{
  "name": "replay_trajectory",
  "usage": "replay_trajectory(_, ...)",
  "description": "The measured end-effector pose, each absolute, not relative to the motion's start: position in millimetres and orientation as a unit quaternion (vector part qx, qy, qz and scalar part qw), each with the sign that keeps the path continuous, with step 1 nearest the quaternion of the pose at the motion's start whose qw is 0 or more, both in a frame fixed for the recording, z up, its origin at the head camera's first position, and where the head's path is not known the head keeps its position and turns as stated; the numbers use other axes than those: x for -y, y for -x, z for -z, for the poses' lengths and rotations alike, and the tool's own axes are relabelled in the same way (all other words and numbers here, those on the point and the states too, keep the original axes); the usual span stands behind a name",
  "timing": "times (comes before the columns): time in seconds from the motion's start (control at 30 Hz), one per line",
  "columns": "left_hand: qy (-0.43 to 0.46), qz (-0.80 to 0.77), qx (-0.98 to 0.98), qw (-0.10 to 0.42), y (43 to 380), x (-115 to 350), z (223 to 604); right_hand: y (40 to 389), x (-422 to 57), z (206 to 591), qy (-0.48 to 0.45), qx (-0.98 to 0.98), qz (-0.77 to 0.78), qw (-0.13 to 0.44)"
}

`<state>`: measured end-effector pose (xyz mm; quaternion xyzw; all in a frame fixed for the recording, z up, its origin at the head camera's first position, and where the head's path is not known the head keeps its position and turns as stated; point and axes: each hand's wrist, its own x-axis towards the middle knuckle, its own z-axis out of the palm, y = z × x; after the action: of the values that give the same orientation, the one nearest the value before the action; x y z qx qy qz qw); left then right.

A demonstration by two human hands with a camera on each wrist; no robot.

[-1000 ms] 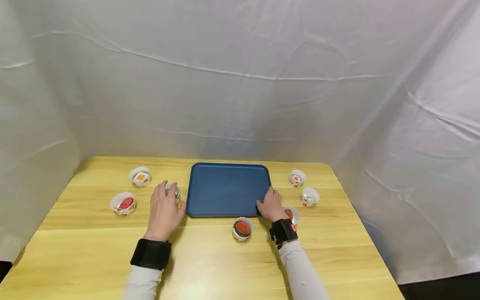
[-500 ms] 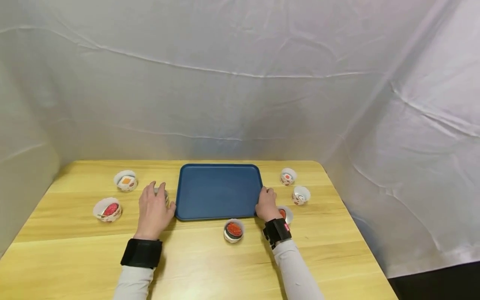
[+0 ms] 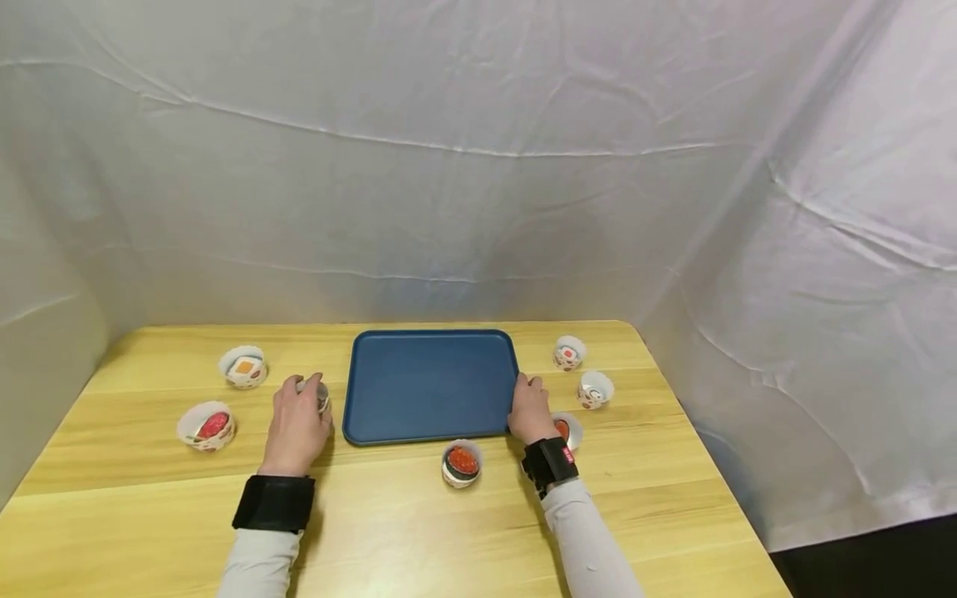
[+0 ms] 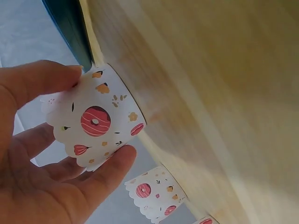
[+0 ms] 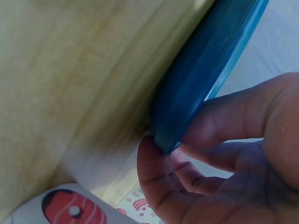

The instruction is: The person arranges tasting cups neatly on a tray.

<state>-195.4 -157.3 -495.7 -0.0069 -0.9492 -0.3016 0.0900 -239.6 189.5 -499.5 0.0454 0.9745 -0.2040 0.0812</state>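
Note:
A white scalloped paper cup (image 4: 96,120) printed with pink doughnuts stands on the table, left of the blue tray (image 3: 429,386). My left hand (image 3: 293,425) holds this cup between thumb (image 4: 46,77) and fingers; in the head view the hand partly covers it. My right hand (image 3: 532,413) pinches the tray's near right corner, with the thumb over the rim and a fingertip at its underside in the right wrist view. Just right of that hand, a cup with an orange-red topping (image 3: 571,430) is half hidden by the wrist.
On the left stand a cup with a pink-red piece (image 3: 207,426) and one with an orange square (image 3: 243,367). A cup of orange-red topped sushi (image 3: 462,463) sits before the tray. Two more cups, a back one (image 3: 569,353) and a nearer one (image 3: 595,389), stand on the right.
My left fingers and thumb have drawn in around the paper cup. My right hand keeps its grip on the tray corner. The head view has turned, so everything sits further left.

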Motion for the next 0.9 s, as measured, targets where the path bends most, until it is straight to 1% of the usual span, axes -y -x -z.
replay_trajectory(0.13,-0.003,0.306,0.948,0.087,199,160,496,244,-187,502,-0.036,-0.977,0.195,0.074)
replay_trajectory(0.4,0.002,0.299,0.951,0.075,204,169,502,241,-181,505,-0.014,-0.977,0.209,0.041)
replay_trajectory(0.57,0.004,0.3,0.951,0.074,204,177,506,235,-174,507,-0.02,-0.973,0.226,0.043)
replay_trajectory(0.73,0.001,0.306,0.949,0.073,205,186,507,239,-165,509,-0.03,-0.971,0.234,0.045)
replay_trajectory(0.9,-0.01,0.306,0.949,0.071,207,192,504,243,-154,507,-0.028,-0.968,0.243,0.059)
